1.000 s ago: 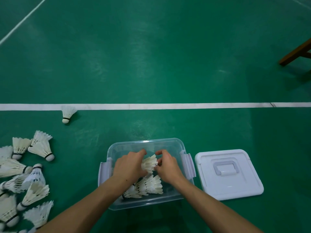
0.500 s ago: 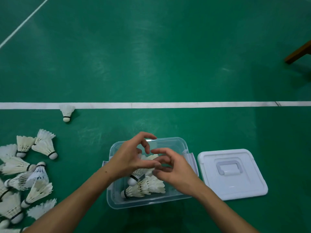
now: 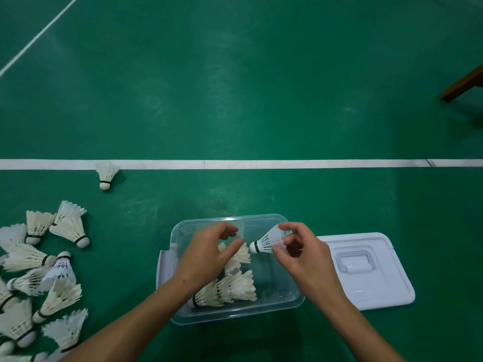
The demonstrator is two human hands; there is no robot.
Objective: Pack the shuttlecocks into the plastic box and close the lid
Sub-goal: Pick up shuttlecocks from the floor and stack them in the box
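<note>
A clear plastic box [image 3: 277, 307] stands open on the green court floor in front of me. Several white shuttlecocks [image 3: 230, 288] lie inside it. My right hand [image 3: 303, 257] hovers over the box's right half and pinches a white shuttlecock [image 3: 266, 241] by its feathers, cork pointing left. My left hand [image 3: 209, 254] is above the box's left half, fingers curled and apart, holding nothing. The white lid [image 3: 371, 273] with a handle lies flat on the floor just right of the box.
A heap of several loose shuttlecocks [image 3: 39, 270] is spread on the floor at the left. One shuttlecock [image 3: 105, 173] stands alone by the white court line [image 3: 287, 163]. A brown wooden leg [image 3: 462, 83] shows at the far right.
Both hands rose out of the box and drew apart. My right hand now holds one shuttlecock lifted above the box; the left hand has let go and opened.
</note>
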